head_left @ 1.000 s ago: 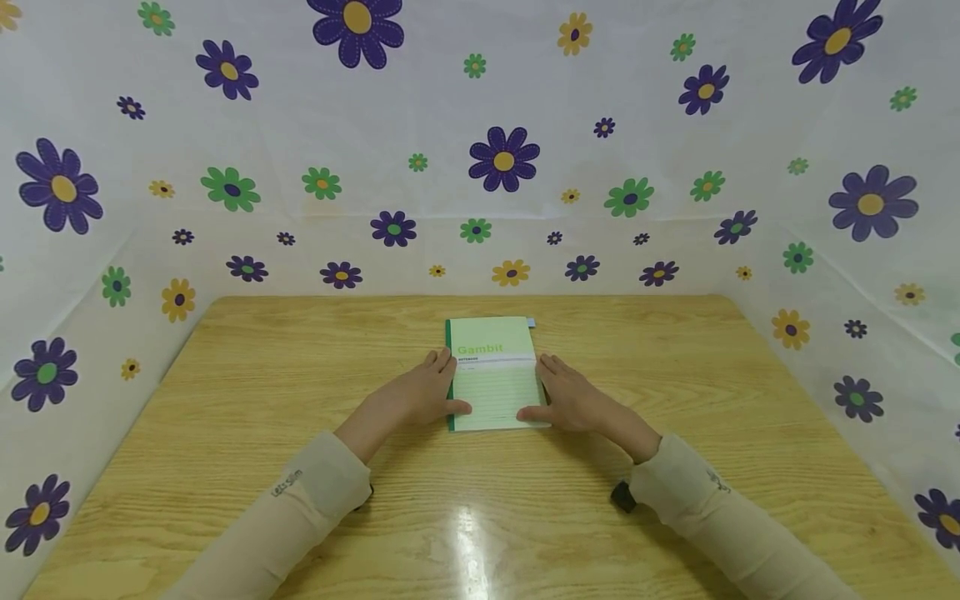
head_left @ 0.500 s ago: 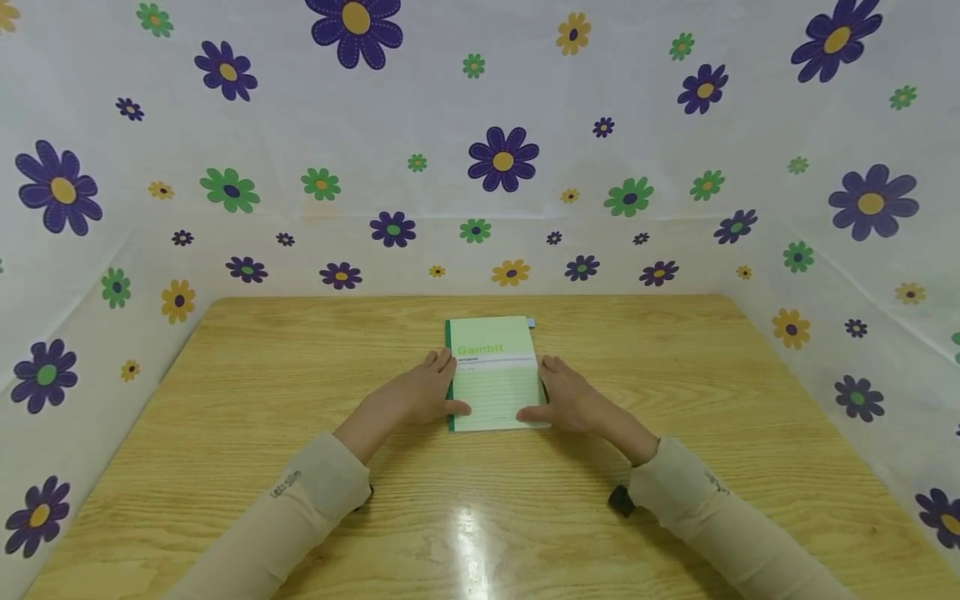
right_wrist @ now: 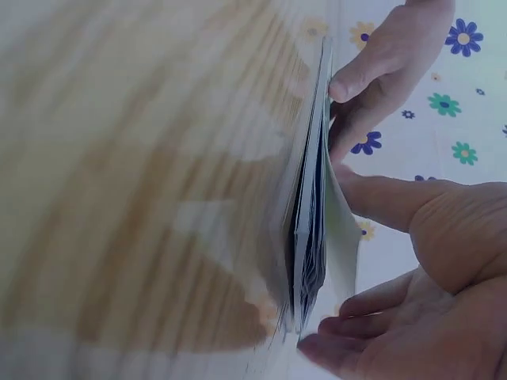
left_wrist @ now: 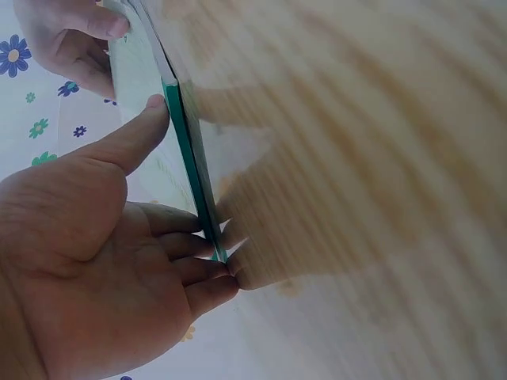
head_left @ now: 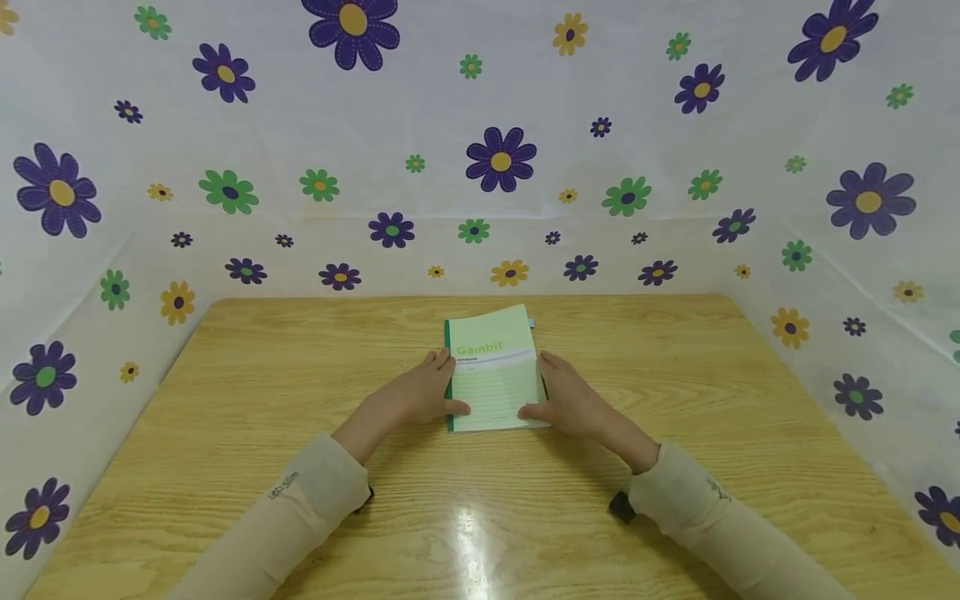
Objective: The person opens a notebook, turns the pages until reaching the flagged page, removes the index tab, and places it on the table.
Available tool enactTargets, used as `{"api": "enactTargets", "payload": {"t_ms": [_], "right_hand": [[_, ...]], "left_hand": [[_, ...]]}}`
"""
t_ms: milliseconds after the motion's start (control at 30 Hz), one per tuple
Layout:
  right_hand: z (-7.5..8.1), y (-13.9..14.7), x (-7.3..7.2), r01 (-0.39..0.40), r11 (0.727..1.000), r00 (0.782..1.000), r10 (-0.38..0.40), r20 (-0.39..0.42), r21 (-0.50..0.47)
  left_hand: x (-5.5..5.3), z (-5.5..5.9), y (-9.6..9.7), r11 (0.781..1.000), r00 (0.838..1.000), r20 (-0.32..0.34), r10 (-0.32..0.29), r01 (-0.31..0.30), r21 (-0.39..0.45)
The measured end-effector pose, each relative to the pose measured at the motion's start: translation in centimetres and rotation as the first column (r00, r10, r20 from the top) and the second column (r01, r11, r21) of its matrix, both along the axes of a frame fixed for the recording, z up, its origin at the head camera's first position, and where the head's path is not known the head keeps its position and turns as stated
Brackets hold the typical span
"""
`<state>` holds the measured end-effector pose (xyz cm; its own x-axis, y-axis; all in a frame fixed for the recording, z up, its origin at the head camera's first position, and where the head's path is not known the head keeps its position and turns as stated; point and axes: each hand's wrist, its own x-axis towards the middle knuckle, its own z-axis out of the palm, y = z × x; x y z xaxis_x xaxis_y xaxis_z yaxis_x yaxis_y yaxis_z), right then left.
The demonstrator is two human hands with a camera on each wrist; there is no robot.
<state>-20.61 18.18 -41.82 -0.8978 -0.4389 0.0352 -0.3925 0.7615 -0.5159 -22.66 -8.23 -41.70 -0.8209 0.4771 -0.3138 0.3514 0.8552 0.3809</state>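
A pale green notebook (head_left: pixel 495 379) lettered "Gambit" lies on the table, its dark green spine (left_wrist: pixel 188 158) to the left. Its front cover bows up along the right, highest at the far right corner; pages (right_wrist: pixel 305 237) show beneath it in the right wrist view. My left hand (head_left: pixel 427 392) rests against the spine, fairly straight fingers touching its side and thumb on the near cover. With my right hand (head_left: pixel 573 396) I hold the cover's right edge, thumb on top and bent fingertips at the edge. Part of those fingertips is hidden in the head view.
The wooden table (head_left: pixel 300 350) has a glossy top that reflects the hands. White cloth (head_left: pixel 427 100) printed with flowers stands behind it and along both sides. A small bluish tab (head_left: pixel 532 322) sticks out by the notebook's far right corner.
The notebook's cover lay flat before; now its right side has risen, most at the far corner. My right hand has shifted very slightly, and my left hand stays about where it was.
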Motion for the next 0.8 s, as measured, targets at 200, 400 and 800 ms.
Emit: {"api": "enactTargets", "payload": {"t_ms": [200,400,800], "right_hand": [[0.1,-0.1,0.4,0.050,0.988,0.998,-0.044,0.045,-0.147],[0.4,0.0,0.6,0.060,0.923,0.989,-0.004,0.145,-0.381],[1.6,-1.1,1.3,-0.023,0.853,0.992,0.084,0.095,-0.521]], "left_hand": [[-0.4,-0.5,-0.5,0.994,0.999,0.003,0.053,-0.054,0.091],[-0.9,-0.4,-1.3,0.981,0.995,0.012,0.103,-0.103,0.163],[-1.7,2.7,-1.5,0.950,0.986,-0.123,0.112,-0.070,0.305]]}}
